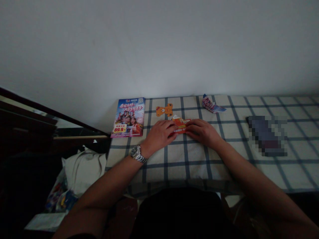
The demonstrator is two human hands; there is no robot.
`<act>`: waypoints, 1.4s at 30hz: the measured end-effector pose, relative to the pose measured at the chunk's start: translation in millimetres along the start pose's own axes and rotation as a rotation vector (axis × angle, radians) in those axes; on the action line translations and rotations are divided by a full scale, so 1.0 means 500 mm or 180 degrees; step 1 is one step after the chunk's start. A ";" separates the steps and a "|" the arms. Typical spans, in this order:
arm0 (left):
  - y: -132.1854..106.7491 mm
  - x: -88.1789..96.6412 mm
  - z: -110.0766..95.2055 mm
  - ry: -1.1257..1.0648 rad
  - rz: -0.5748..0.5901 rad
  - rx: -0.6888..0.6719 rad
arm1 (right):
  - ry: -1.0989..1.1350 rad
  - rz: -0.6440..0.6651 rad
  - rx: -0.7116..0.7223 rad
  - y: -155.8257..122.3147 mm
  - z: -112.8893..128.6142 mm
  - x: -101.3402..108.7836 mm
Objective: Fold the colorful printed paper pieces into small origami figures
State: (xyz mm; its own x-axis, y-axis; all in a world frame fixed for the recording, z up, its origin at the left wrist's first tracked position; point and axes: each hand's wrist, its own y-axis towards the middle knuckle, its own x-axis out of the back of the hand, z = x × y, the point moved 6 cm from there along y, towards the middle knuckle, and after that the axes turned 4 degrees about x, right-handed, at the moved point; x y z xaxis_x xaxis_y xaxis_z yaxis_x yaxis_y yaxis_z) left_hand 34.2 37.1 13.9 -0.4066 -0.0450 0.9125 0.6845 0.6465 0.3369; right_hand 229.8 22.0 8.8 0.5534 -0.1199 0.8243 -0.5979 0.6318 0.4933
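Between my two hands lies a folded red and orange printed paper with a white corner pointing up, on the checked tablecloth. My left hand, with a metal watch on its wrist, presses the paper's left side with bent fingers. At the paper's right edge, my right hand pinches it between thumb and fingers. Fingers partly cover both ends of the sheet. Just behind my left hand is the tablecloth's orange bear figure.
A stack of colourful flyers lies at the table's left end. A folded printed paper piece sits near the wall. On the right is a dark pixelated object. A pale bag stands below the table's left edge.
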 end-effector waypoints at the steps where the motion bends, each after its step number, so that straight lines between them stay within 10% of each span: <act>1: 0.000 0.000 0.000 -0.0006 -0.0025 0.0003 | -0.0008 -0.0005 0.0015 0.001 0.002 0.001; 42: -0.004 0.002 0.001 -0.0119 -0.0012 -0.0001 | 0.0208 -0.0005 -0.0218 -0.009 -0.020 -0.003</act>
State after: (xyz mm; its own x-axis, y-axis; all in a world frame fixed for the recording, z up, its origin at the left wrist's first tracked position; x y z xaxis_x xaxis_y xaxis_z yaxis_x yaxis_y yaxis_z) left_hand 32.2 36.2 14.0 -0.4315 -0.0190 0.9019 0.6830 0.6463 0.3404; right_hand 237.4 27.3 2.6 0.5922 -0.0721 0.8025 -0.5571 0.6829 0.4725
